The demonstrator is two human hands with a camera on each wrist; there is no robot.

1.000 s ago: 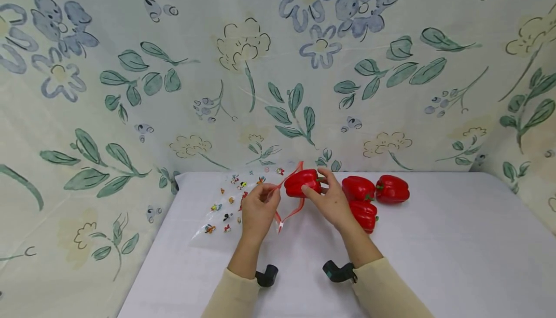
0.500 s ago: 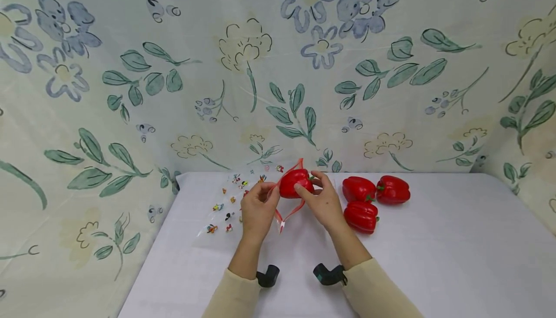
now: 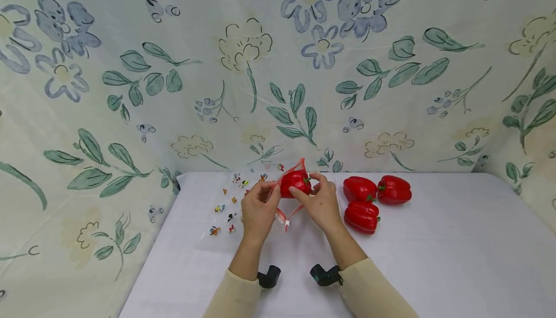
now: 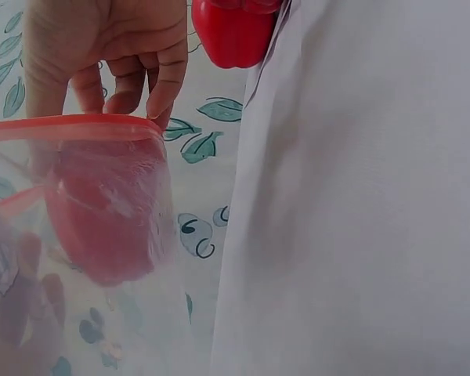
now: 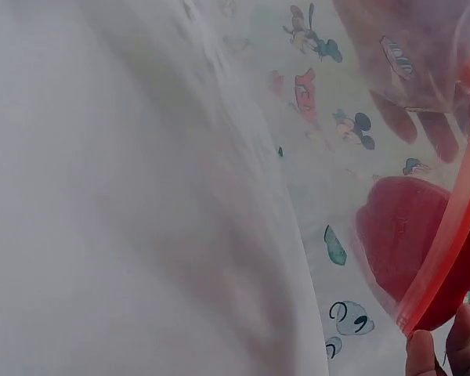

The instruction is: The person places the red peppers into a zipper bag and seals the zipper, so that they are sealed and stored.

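Observation:
A red bell pepper (image 3: 293,184) is held by its green stem end between the thumb and fingers of my right hand (image 3: 323,207). Its far end lies inside the mouth of a clear zip bag (image 4: 117,321) printed with small cartoon figures. My left hand (image 3: 259,212) pinches the bag's mouth near the red zip strip (image 4: 70,128), which spreads open around the pepper. In the right wrist view, the pepper (image 5: 399,231) shows through the clear film, with the right fingertips at the strip's lower end. The left fingers appear behind the plastic there.
Three more red bell peppers lie to the right of the hands: one behind (image 3: 359,189), one farther right (image 3: 393,189) and one in front (image 3: 362,217). A white cloth (image 3: 460,250) covers the table. Patterned fabric (image 3: 278,67) hangs behind it.
My right hand has moved left, carrying the pepper into the bag's mouth. The left hand keeps its grip at nearly the same place. The three other peppers stay put.

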